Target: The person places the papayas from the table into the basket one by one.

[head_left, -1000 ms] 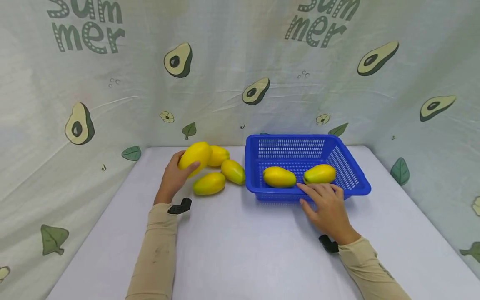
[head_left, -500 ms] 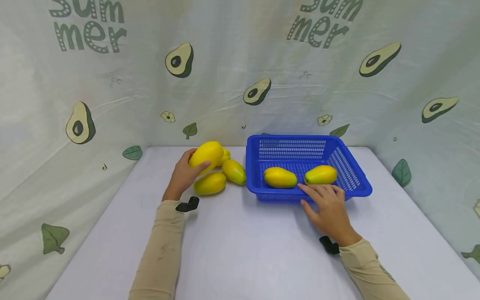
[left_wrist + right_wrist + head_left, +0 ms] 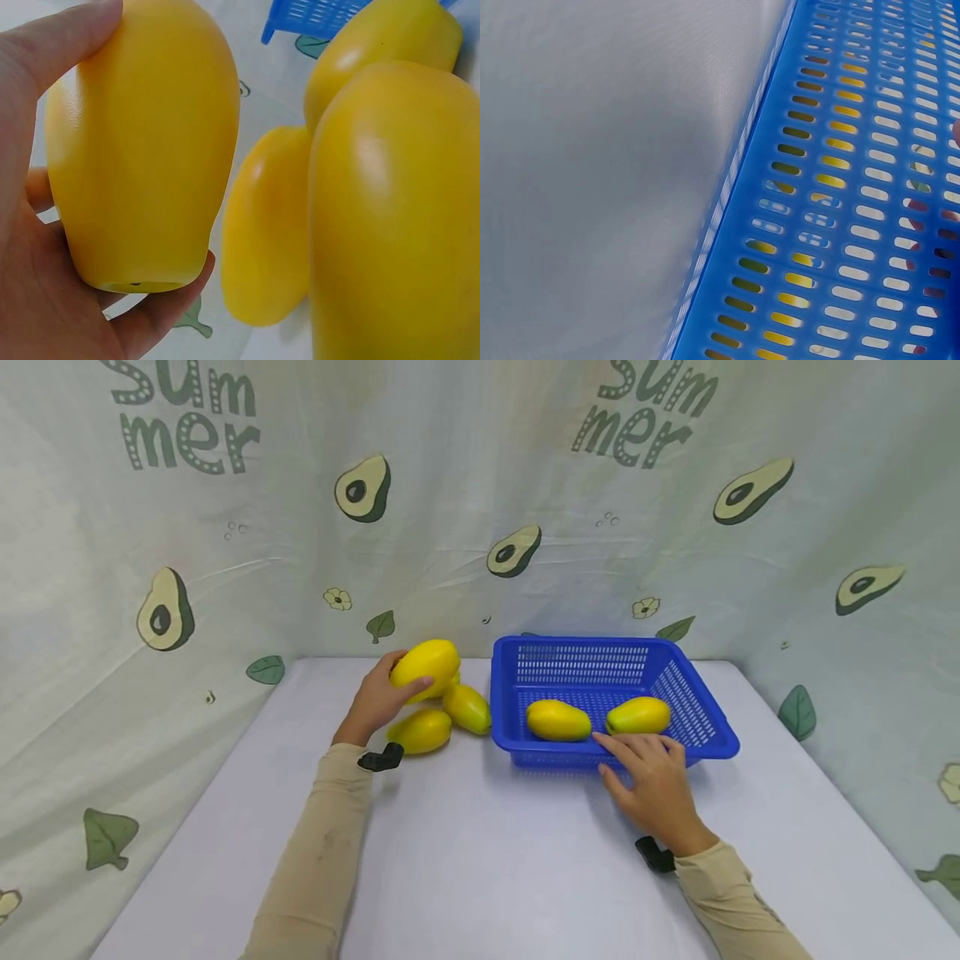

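Nudged rightward since the earlier frame, the yellow fruit point(image 3: 426, 666) sits gripped in the left hand point(image 3: 375, 697), its long axis slanting up to the right, the blue basket point(image 3: 585, 642) to its right. Right hand point(image 3: 652, 785) holds the near rim; room lies behind two inner fruits point(image 3: 558, 721).

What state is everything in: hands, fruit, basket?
Blue slotted plastic basket: upright on white tabletop.
Two yellow oval fruits: lying inside the basket.
Three similar yellow fruits: lying grouped on the tabletop.
Sixth yellow fruit: held, tilted.
Left hand: gripping the sixth fruit.
Right hand: hooked over the basket's near rim.
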Demonstrator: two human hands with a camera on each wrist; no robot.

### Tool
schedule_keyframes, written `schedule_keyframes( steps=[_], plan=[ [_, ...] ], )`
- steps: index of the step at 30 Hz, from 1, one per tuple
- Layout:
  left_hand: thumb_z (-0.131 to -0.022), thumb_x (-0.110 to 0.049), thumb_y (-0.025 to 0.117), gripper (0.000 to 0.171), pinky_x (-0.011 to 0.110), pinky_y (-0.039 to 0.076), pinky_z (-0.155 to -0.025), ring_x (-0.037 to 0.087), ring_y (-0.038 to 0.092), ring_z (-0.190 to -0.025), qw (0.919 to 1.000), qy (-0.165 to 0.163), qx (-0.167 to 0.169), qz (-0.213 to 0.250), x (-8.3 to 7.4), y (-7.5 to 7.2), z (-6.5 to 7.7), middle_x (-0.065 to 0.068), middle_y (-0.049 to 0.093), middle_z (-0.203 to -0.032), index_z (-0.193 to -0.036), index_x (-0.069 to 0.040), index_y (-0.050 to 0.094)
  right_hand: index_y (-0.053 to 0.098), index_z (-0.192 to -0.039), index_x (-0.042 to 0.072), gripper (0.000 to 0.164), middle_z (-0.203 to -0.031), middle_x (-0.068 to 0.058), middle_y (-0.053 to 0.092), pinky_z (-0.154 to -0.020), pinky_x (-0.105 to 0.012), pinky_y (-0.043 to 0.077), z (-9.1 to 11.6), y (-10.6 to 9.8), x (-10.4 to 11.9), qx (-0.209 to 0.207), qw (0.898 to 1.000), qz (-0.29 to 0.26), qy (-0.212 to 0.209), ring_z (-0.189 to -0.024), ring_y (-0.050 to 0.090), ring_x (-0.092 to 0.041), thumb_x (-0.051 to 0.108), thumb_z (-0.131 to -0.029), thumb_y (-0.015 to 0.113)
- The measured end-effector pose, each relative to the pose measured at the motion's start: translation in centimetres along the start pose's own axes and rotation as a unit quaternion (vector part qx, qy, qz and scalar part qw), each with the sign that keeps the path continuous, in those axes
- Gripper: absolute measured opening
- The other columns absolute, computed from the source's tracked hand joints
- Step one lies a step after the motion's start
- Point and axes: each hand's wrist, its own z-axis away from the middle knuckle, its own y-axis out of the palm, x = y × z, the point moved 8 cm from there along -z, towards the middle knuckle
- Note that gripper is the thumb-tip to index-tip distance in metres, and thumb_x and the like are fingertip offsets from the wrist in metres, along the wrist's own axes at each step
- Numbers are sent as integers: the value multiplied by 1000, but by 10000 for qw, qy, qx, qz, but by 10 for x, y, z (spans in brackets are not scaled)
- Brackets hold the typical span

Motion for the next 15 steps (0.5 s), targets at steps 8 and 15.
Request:
schedule_keyframes(
  steps=[8,15],
  plan=[
    [-81,-70,68,96,53,38,-109,30,48,-127,9998,-11,203,27,-11,5,-6,7,42,-152,-155,-20,33,69,-128,14,44,-113,-10,68,-92,-58,30,6,0,-2,49,9999,81,63,-105,56,-34,34,-90,59],
    [-81,-71,68,95,51,41,-106,28,50,-122,9998,160,34,142,-22,6,-5,6,46,-148,-154,-19,36,69,-128,15,43,-110,-9,68,-91,-59,30,0,0,1,-98,9999,-17,-69,-102,58,-33,29,-88,64]
  ],
)
